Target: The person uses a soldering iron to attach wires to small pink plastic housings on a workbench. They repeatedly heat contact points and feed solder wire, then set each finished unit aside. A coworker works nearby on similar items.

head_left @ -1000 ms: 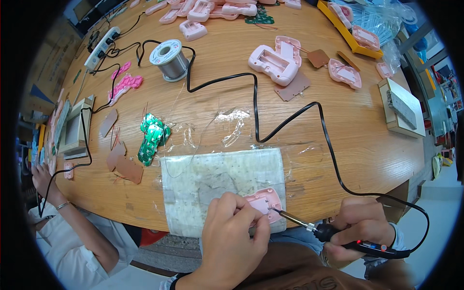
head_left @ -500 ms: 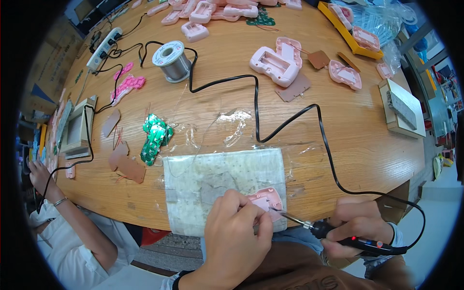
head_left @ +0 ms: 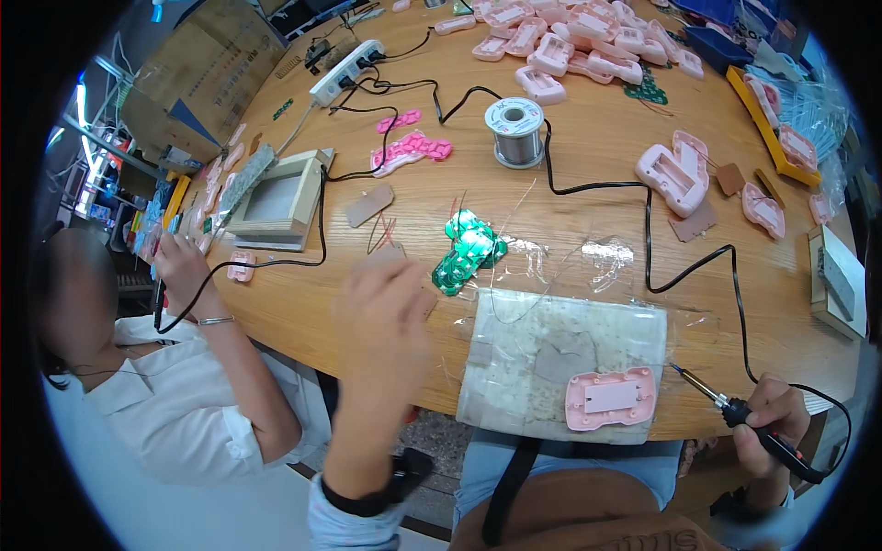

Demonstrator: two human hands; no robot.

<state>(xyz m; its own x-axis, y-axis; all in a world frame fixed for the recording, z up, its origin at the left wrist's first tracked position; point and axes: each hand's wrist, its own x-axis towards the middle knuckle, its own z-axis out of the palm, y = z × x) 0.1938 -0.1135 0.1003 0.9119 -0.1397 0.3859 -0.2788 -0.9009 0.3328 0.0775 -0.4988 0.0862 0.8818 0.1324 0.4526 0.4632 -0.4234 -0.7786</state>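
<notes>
A black soldering iron point(head_left: 767, 444) is gripped in my right hand point(head_left: 774, 424), its metal tip hanging just off the right edge of the pale work mat point(head_left: 514, 395). On that mat lies a pink plastic shell point(head_left: 613, 399), its inner side up, touched by neither hand. My left hand point(head_left: 386, 321) hovers over the brown circuit boards point(head_left: 429, 301) left of the mat and covers most of them. Motion blurs its fingers, so what they hold, if anything, cannot be seen. Beside it sit shiny green circuit boards point(head_left: 470, 253) with thin red wires.
A solder spool point(head_left: 516, 147) stands beyond the mat. The iron's black cord point(head_left: 648, 234) snakes across the table to a power strip point(head_left: 347, 72). Pink shells point(head_left: 588, 41) are heaped at the back. At left, a co-worker's hand point(head_left: 184, 266) holds a dark tool near a wooden frame point(head_left: 280, 207).
My left hand has let go of the pink shell and swung left to the brown boards. My right hand has drawn the iron away from the shell. The view has shifted left.
</notes>
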